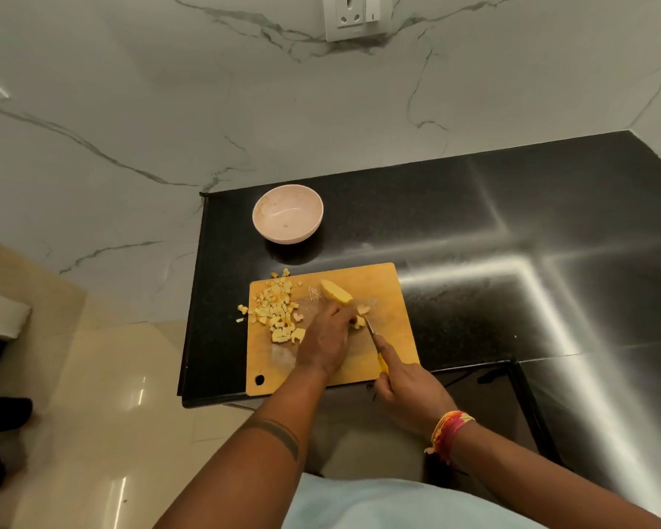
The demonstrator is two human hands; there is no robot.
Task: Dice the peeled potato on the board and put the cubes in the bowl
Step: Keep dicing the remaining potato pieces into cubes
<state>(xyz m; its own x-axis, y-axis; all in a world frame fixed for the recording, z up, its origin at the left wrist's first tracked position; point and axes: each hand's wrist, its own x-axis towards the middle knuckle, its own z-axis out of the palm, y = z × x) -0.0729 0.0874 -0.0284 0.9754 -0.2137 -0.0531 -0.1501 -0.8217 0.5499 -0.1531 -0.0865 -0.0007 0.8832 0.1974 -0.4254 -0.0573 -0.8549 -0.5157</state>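
White marble with grey veins fills the wall (130,108) behind a black polished worktop (512,231), and a socket plate (355,15) sits high on that wall. On the worktop's near left corner lies a wooden cutting board (394,330), its hanging hole at the near left. Beyond the board, apart from it, stands a pale pink bowl (287,213) (no cubes in it, only a few specks). The left hand (327,339) rests on the middle of the board, fingers curled down onto small potato bits (360,321) at its tips. The right hand (409,395), a bright thread band (449,433) at its wrist, has its grip closed round the yellow handle of a knife (376,343), whose blade tip meets those bits. An uncut potato piece (336,291) lies just beyond the fingers. A heap of cubes (277,315) covers the board's left side, a few (242,310) spilled onto the worktop.
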